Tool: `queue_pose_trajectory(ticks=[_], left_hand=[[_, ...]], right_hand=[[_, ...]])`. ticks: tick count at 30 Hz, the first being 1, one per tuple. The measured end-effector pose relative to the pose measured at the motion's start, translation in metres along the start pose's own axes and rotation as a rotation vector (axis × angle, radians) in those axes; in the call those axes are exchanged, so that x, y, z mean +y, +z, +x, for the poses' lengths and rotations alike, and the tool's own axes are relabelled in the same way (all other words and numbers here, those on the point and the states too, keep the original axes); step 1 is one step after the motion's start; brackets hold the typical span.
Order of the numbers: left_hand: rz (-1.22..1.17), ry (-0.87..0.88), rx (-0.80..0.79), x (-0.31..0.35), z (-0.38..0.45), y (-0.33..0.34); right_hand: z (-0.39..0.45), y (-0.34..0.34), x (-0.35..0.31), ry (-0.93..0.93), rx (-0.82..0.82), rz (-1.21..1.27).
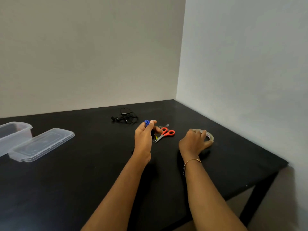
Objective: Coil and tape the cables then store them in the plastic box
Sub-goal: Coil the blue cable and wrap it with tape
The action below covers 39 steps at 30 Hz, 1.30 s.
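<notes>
Blue cable [146, 122]: light, springy coil, pinched in left hand [143, 137]
Tape roll [209, 137]: stiff ring, right hand [193, 142] grips its rim, centre-right on surface [83, 177]

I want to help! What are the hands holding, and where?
Left hand pinches a blue coiled cable around its loops. Right hand grips the tape roll by its rim.

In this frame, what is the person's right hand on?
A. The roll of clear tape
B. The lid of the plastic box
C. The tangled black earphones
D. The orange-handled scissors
A: the right hand grips the roll of clear tape on the table, while the scissors lie untouched between the hands and the left hand holds a coiled blue cable.
</notes>
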<state>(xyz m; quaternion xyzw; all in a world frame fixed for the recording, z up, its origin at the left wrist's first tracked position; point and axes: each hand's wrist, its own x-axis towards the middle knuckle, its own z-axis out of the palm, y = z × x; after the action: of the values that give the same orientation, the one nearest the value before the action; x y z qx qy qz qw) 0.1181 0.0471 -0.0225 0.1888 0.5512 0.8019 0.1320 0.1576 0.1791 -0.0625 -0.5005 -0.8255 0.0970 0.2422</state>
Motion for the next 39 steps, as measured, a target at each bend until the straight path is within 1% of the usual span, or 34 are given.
queue_pose_trajectory(ticks=[4, 8, 10, 12, 14, 16, 17, 19, 21, 24, 26, 28, 31, 34, 37, 39], left_hand=[[0.025, 0.004, 0.025, -0.003, 0.004, -0.009], [0.052, 0.018, 0.042, -0.004, 0.003, -0.016], [0.083, 0.034, 0.051, -0.003, 0.002, -0.019], [0.108, 0.064, 0.069, 0.000, 0.002, -0.026], [0.160, 0.116, 0.091, 0.004, 0.002, -0.035], [0.253, 0.175, 0.127, 0.009, 0.003, -0.050], [0.303, 0.199, 0.148, 0.013, 0.004, -0.058], [0.396, 0.231, 0.189, 0.021, 0.005, -0.077], [0.465, 0.239, 0.223, 0.029, 0.007, -0.095], [0.523, 0.242, 0.274, 0.035, 0.007, -0.118], [0.504, 0.231, 0.314, 0.038, 0.007, -0.128], [0.435, 0.189, 0.355, 0.042, 0.008, -0.134], [0.266, 0.123, 0.398, 0.051, 0.008, -0.140], [0.161, 0.066, 0.429, 0.055, 0.009, -0.147], [0.201, 0.049, 0.458, 0.053, 0.014, -0.149], [0.284, 0.065, 0.460, 0.050, 0.017, -0.149]], right_hand=[[0.003, -0.001, 0.001, 0.073, 0.014, 0.105], [0.002, -0.003, 0.000, 0.064, 0.083, 0.240], [0.001, -0.006, -0.007, 0.016, 0.117, 0.379], [-0.004, -0.011, -0.015, -0.077, 0.122, 0.666], [-0.013, -0.020, -0.024, -0.141, 0.020, 0.983], [-0.027, -0.029, -0.035, -0.167, -0.168, 1.204], [-0.034, -0.032, -0.042, -0.182, -0.279, 1.265], [-0.047, -0.035, -0.057, -0.224, -0.495, 1.294], [-0.060, -0.035, -0.073, -0.233, -0.652, 1.285], [-0.074, -0.034, -0.098, -0.199, -0.777, 1.286], [-0.081, -0.035, -0.118, -0.199, -0.843, 1.260], [-0.086, -0.037, -0.138, -0.226, -0.861, 1.233], [-0.091, -0.038, -0.161, -0.249, -0.843, 1.192], [-0.094, -0.033, -0.171, -0.213, -0.908, 1.209], [-0.096, -0.026, -0.169, -0.172, -0.923, 1.248], [-0.095, -0.022, -0.166, -0.265, -0.842, 1.155]])
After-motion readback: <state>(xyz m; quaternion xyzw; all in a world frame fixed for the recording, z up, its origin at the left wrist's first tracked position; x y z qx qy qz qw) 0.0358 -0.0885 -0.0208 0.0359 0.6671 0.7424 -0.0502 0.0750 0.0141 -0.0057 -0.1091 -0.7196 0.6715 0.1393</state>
